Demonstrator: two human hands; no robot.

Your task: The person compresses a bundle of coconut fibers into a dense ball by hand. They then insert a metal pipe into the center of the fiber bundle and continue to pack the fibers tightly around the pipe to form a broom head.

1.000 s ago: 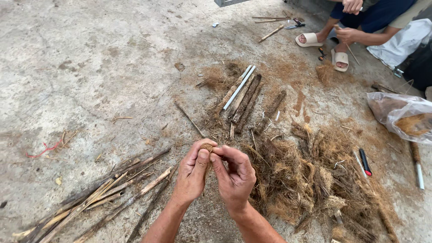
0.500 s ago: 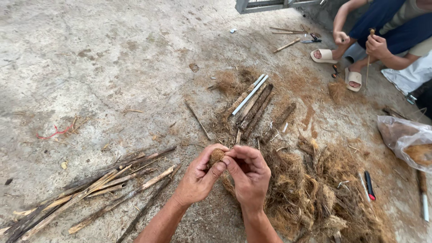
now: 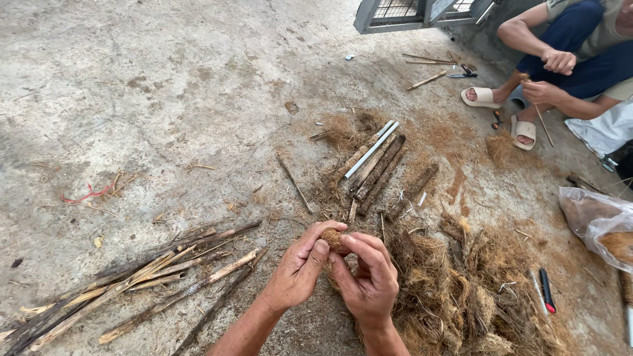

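Note:
A small brown wad of coconut fibre is pinched between the fingertips of both my hands over the concrete floor. My left hand grips it from the left, thumb on top. My right hand holds its right end with thumb and forefinger. Just right of my hands lies a big loose heap of brown fibre. Beyond my hands, a row of fibre-wrapped sticks and a white tube lies on the floor.
A bundle of dry split sticks lies at lower left. Another person squats at top right in white sandals, holding a thin stick. A plastic bag, a black-and-red pen and a metal cage are at the right and top.
The view has shifted, so my hands sit lower in the frame. Both hands still hold the fibre wad, my fingers turning it slightly. The other person's hands have moved.

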